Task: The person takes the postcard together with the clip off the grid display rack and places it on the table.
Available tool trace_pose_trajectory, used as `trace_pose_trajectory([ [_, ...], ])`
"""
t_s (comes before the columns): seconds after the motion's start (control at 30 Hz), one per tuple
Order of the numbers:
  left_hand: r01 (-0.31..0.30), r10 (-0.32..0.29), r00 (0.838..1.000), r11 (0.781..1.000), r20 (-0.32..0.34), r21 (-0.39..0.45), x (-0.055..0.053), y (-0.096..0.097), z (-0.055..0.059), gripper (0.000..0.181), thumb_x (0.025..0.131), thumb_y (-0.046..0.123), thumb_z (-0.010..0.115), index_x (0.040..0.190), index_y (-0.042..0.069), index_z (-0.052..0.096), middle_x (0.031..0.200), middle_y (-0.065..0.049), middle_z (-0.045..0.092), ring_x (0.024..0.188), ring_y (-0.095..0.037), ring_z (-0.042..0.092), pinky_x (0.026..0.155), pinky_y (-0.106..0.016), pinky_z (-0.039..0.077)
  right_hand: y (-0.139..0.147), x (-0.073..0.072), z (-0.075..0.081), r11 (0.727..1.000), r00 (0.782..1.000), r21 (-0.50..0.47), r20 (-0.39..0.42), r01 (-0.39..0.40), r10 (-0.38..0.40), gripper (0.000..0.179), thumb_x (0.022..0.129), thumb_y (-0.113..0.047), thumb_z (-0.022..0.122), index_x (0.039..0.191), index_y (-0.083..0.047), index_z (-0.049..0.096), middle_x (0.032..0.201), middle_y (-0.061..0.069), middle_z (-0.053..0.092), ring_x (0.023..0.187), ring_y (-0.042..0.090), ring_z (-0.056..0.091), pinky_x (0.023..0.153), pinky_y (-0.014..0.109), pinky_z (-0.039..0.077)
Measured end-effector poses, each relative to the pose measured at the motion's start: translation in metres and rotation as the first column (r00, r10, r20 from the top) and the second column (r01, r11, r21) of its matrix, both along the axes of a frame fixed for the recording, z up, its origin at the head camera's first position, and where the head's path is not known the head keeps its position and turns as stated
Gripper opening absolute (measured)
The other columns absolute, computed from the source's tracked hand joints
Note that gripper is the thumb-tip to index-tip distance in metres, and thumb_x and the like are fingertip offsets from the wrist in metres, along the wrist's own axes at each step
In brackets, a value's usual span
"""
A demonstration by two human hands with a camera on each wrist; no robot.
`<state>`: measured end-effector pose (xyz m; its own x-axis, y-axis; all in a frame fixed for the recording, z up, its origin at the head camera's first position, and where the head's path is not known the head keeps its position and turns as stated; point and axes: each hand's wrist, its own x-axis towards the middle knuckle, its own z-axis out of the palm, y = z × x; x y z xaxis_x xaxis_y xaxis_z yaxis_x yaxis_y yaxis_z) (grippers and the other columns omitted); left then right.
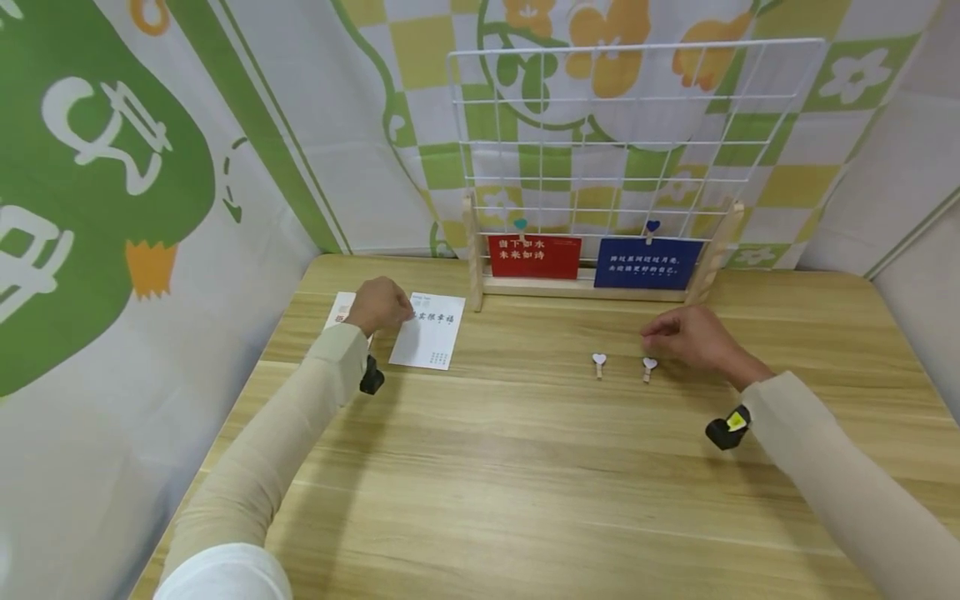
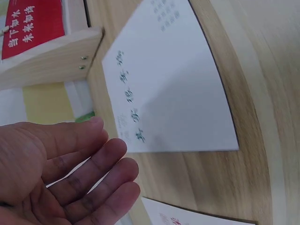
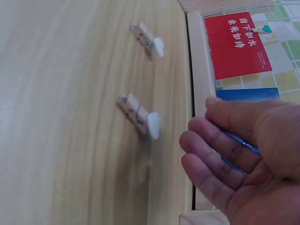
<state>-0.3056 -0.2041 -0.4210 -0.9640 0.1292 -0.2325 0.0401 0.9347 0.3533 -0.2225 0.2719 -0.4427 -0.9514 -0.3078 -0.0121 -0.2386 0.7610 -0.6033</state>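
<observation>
My left hand (image 1: 381,305) hovers over the left part of the table, its loosely bent fingers holding nothing. Under and beside it lies a white card with dark lettering (image 1: 427,337); a second white card (image 1: 341,310) is partly hidden behind the hand. On the right, my right hand (image 1: 690,337) hangs above the table with relaxed, empty fingers, near two small wooden clothespins with white hearts. The nearer clothespin (image 1: 648,368) lies just left of the hand, the other clothespin (image 1: 598,365) farther left.
A white wire grid (image 1: 637,142) stands in a wooden base (image 1: 585,287) at the back. A red card (image 1: 534,258) hangs there from a teal-heart clothespin (image 1: 521,227), and a blue card (image 1: 647,265) from a blue-heart clothespin (image 1: 652,229). Patterned cloth covers the walls behind.
</observation>
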Motion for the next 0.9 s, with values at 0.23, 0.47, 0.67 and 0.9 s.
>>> trace_pose_trajectory([
  [0.23,-0.008,0.012,0.998,0.997,-0.056,0.082,0.006,0.021,0.007,0.014,0.089,0.016,0.072,0.095,0.004,0.075,0.100,-0.014,0.075,0.092,-0.028,0.066,0.080,-0.037,0.054,-0.007,-0.008,0.008,0.999,0.999,-0.042,0.043,0.025,-0.023,0.023,0.092,-0.017,0.070,0.109,-0.002,0.074,0.102,0.013,0.076,0.092,0.020,0.070,0.074,0.021,0.052],
  [0.47,-0.002,0.021,0.993,0.988,-0.120,0.155,0.007,0.044,0.010,0.013,0.088,0.015,0.074,0.096,0.005,0.076,0.098,-0.012,0.076,0.089,-0.027,0.068,0.079,-0.037,0.056,-0.021,-0.017,0.019,0.996,0.998,-0.084,0.053,0.025,-0.021,0.024,0.092,-0.017,0.070,0.110,-0.002,0.074,0.103,0.013,0.076,0.091,0.016,0.070,0.073,0.019,0.051],
  [0.67,0.017,0.014,0.989,0.977,-0.147,0.213,0.008,0.061,0.012,0.013,0.088,0.016,0.074,0.095,0.005,0.076,0.096,-0.011,0.076,0.087,-0.025,0.070,0.076,-0.034,0.056,-0.033,-0.023,0.026,0.997,0.997,-0.071,0.073,0.043,-0.038,0.025,0.093,-0.021,0.069,0.112,-0.005,0.074,0.104,0.012,0.076,0.094,0.023,0.070,0.077,0.031,0.054],
  [0.9,0.032,0.015,0.986,0.959,-0.164,0.281,0.008,0.082,0.015,0.015,0.089,0.014,0.072,0.099,0.004,0.077,0.098,-0.012,0.076,0.087,-0.025,0.072,0.075,-0.033,0.058,-0.050,-0.033,0.035,0.995,0.996,-0.094,0.089,0.031,-0.022,0.027,0.094,-0.022,0.068,0.115,-0.006,0.072,0.107,0.012,0.075,0.101,0.028,0.069,0.083,0.040,0.054],
])
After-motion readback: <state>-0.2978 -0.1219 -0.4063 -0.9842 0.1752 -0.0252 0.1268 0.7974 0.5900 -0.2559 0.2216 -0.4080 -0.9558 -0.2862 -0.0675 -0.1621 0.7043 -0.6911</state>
